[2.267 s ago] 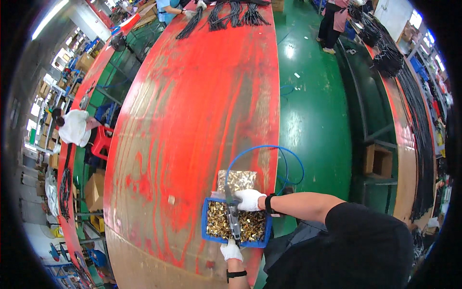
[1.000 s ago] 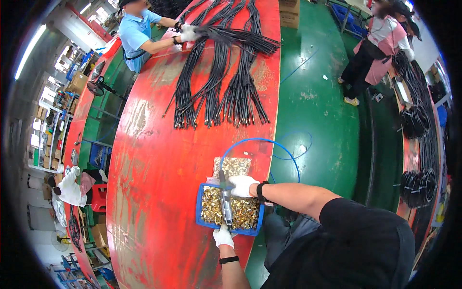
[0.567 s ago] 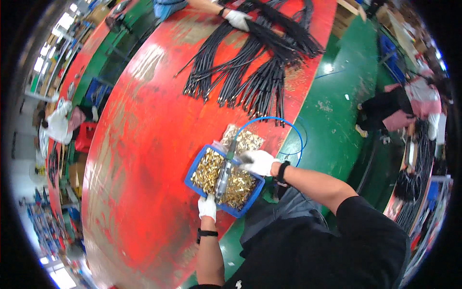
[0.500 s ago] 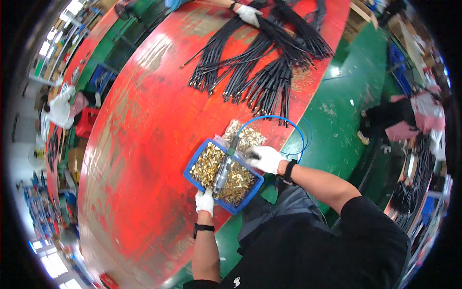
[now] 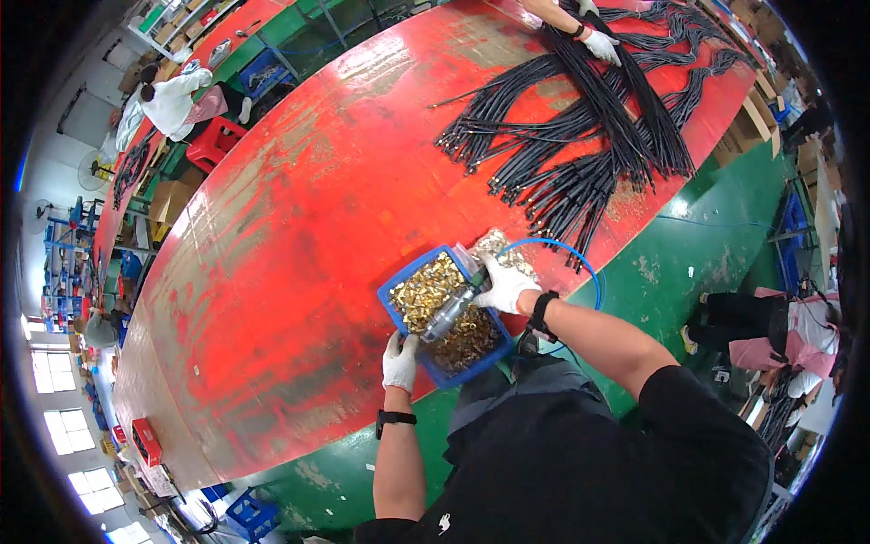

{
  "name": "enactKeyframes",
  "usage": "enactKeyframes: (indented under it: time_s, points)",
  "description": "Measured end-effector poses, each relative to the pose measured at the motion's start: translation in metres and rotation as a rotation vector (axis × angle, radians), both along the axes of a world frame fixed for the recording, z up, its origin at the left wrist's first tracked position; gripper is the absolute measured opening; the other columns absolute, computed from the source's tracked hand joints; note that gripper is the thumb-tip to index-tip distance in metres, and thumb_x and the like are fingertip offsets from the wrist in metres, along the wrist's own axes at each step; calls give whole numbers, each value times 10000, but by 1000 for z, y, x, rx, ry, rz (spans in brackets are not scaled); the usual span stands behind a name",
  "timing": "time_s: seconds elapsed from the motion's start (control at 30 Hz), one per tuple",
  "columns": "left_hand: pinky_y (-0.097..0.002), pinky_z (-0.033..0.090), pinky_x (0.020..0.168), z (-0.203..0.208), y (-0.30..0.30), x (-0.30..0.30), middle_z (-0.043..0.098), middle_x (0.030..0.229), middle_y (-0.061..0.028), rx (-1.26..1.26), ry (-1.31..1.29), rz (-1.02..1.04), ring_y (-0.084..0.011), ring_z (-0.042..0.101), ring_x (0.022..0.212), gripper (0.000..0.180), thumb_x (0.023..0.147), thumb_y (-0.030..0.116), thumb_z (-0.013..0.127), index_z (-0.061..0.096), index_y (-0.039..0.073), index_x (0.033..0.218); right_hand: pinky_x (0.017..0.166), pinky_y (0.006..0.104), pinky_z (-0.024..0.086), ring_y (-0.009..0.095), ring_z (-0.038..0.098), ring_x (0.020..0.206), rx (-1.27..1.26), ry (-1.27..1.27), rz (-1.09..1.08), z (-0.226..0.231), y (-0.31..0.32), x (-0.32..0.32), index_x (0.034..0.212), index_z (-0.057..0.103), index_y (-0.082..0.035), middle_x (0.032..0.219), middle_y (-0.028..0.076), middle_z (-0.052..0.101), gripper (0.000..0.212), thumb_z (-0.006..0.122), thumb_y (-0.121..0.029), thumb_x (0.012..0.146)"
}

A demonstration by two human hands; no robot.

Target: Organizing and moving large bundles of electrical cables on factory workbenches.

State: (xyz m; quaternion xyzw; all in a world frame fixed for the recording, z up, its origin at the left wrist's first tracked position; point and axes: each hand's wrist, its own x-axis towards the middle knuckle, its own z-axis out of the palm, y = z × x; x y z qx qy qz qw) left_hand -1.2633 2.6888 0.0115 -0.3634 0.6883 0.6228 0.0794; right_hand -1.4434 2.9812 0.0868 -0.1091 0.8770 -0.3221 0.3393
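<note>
My left hand (image 5: 399, 361), in a white glove, is at the near left edge of a blue bin (image 5: 390, 311). Its fingers are bent close to the tip of a grey cylindrical air tool (image 5: 446, 315); anything between them is too small to make out. My right hand (image 5: 505, 286), also gloved, is closed about the tool's rear end, where a blue hose (image 5: 587, 263) curves away. The tool lies slanted across the bin. Brass-coloured fittings (image 5: 426, 288) fill its far part and darker small metal parts (image 5: 471, 343) its near part.
A clear bag of pale small parts (image 5: 494, 243) lies just beyond the bin on the red table (image 5: 299, 299). Farther off are bundles of black cables (image 5: 580, 136), touched by another person's gloved hand (image 5: 601, 45). People also work at left and right.
The view has shifted, so the bin appears farther right. My right hand has come onto the tool's rear end. The other person's hand now appears farther right along the cables.
</note>
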Motion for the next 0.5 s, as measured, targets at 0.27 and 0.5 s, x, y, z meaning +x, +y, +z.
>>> enactKeyframes:
  time_s: [0.27,0.5]
  points:
    - [-398,565,843,-42,-5,-35,722,1126,-120,-123,-126,-125,-216,681,955,386,979,189,707,610,-10,1295,853,572,592,501,745,975,201,135,-183,-39,-46,17,1461,462,-33,1050,318,749,630,654,-259,905]
    - [-380,539,902,-34,5,-49,707,1173,-166,-103,-5,-90,-241,651,973,361,914,57,660,589,-92,1235,846,554,580,490,734,1023,304,47,-268,-60,-51,8,1453,520,-63,1095,286,755,522,577,-277,981]
